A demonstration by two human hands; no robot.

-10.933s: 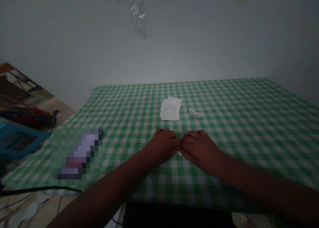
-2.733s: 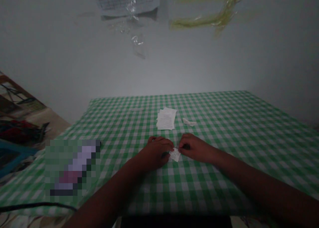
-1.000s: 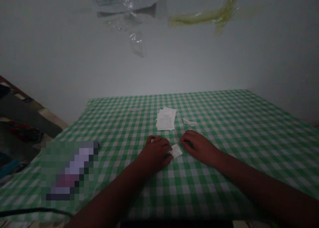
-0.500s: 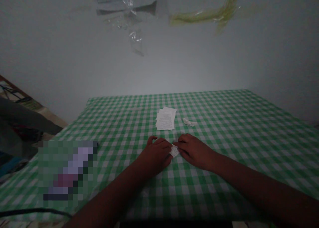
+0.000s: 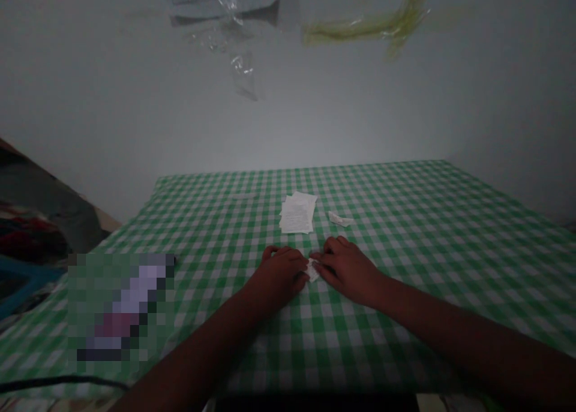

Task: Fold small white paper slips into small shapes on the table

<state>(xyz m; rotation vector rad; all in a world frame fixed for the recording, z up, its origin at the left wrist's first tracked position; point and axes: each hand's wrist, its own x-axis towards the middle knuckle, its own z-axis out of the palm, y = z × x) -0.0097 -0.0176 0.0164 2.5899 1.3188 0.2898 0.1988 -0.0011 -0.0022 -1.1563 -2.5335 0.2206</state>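
Head view shows the left hand (image 5: 279, 277) and the right hand (image 5: 345, 272) lying low, palms down, on the table (image 5: 432, 232), which is covered with green and white checked cloth. The fingers of both hands are turned toward each other, and a small white paper slip (image 5: 312, 271) is placed between them near the middle of the table. The slip is partly covered by the right hand and is touched or nearly touched by the left hand, but it cannot be told if it is pinched or only pressed on the cloth. Just beyond the hands, toward the far edge of the table, a stack of printed papers (image 5: 296, 213) is lying, and a small crumpled paper strip (image 5: 341, 219) is lying to its right, a little apart. Near the left edge, a pixelated object (image 5: 119, 313) is too blurred to be named, and a black cable (image 5: 58, 383) is seen along the near left corner. Clear plastic tape (image 5: 240, 67) is hanging on the wall (image 5: 90, 130) behind the table.
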